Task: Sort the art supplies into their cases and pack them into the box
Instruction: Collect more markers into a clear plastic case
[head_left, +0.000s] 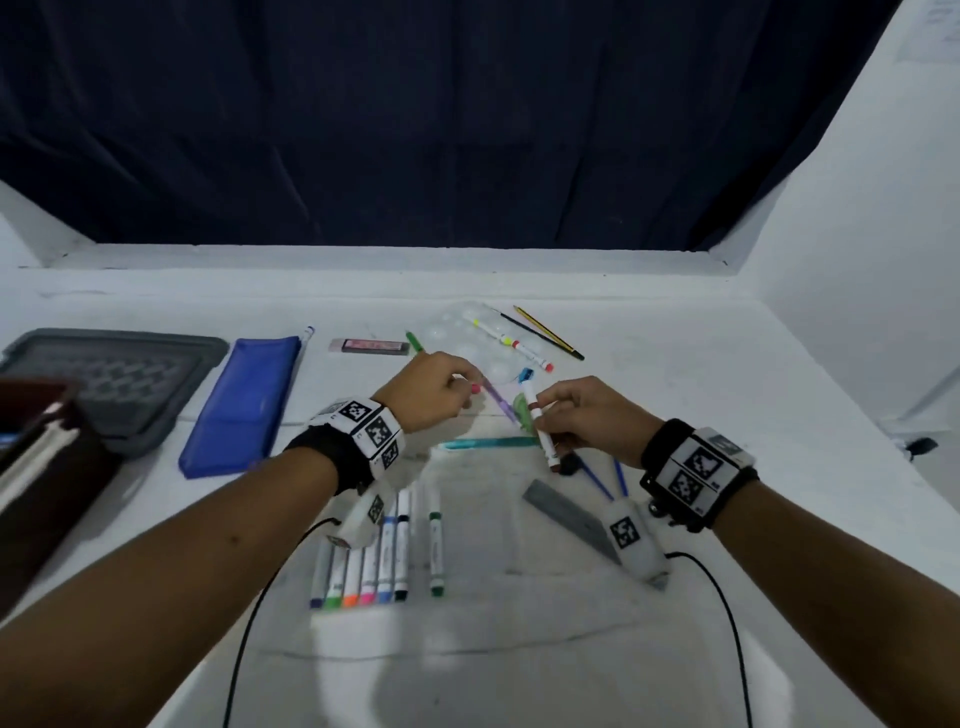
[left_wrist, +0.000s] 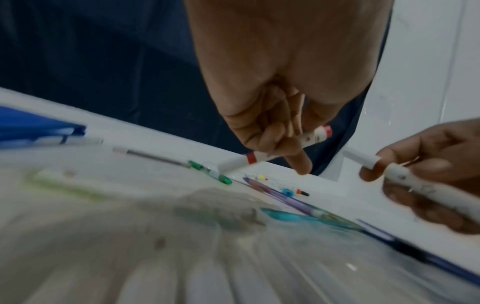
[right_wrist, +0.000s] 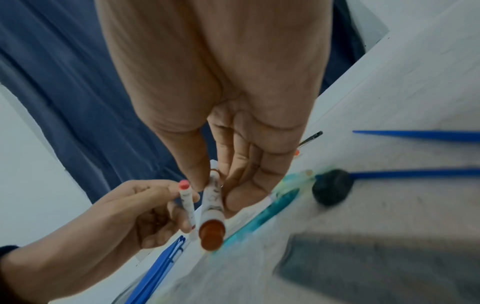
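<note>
Markers are the things in hand: the left hand (head_left: 434, 387) pinches a red-capped marker (left_wrist: 287, 147) between thumb and curled fingers, and the right hand (head_left: 589, 418) pinches a brown-capped marker (head_left: 540, 434) in the same kind of grip, both held just above the middle of the white desk (head_left: 727, 364) and close to each other. Directly below and between them lie a purple pen (head_left: 500, 402) and a teal pen (head_left: 491, 443), crowding the spot under the hands. Nearer the person, a row of markers (head_left: 363, 561) lies side by side, with a green marker (head_left: 435, 545) just apart from it. To the right of that are a grey ruler (head_left: 569, 519), two blue brushes (head_left: 605, 478) and a small dark lump (right_wrist: 332, 187). Far across the desk lie two more markers (head_left: 511, 340) and two pencils (head_left: 548, 332), an eraser (head_left: 370, 346) and a green pen (head_left: 414, 342). On the left sit a blue pencil case (head_left: 241, 402), a grey lid (head_left: 119, 379) and a dark box (head_left: 41, 467) at the edge.
</note>
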